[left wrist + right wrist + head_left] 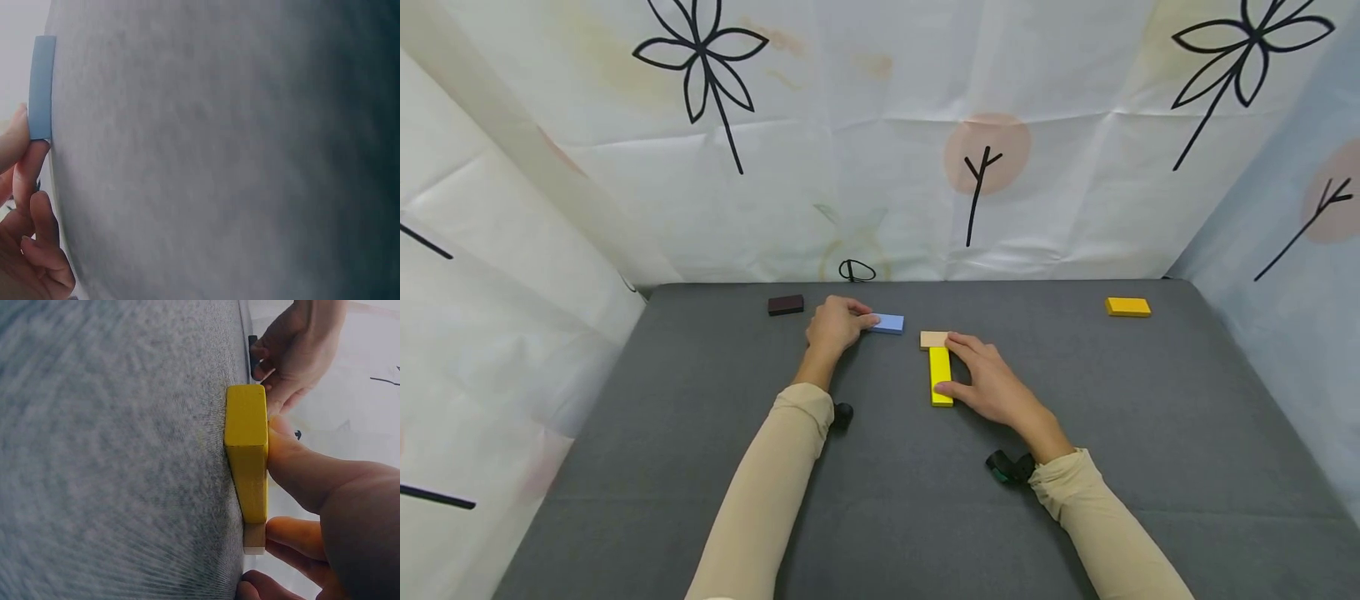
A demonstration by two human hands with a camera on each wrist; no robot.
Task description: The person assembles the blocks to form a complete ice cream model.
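Observation:
My left hand [837, 323] pinches the left end of a light blue block [890, 323] on the grey table. The left wrist view shows that blue block [42, 87] with the thumb and a finger at its end. To its right, a bright yellow block [940, 377] lies lengthwise, its far end against a beige block [931, 339] set crosswise. My right hand [995, 387] rests its thumb on the yellow block, and its fingertips touch the beige block's right end. In the right wrist view the yellow block [245, 425] partly hides the beige block [254, 539].
A dark brown block [786, 305] lies near the table's back edge, left of my left hand. Another block, orange-yellow [1127, 307], sits at the back right. White patterned cloth [880, 167] hangs behind the grey tabletop [895, 517].

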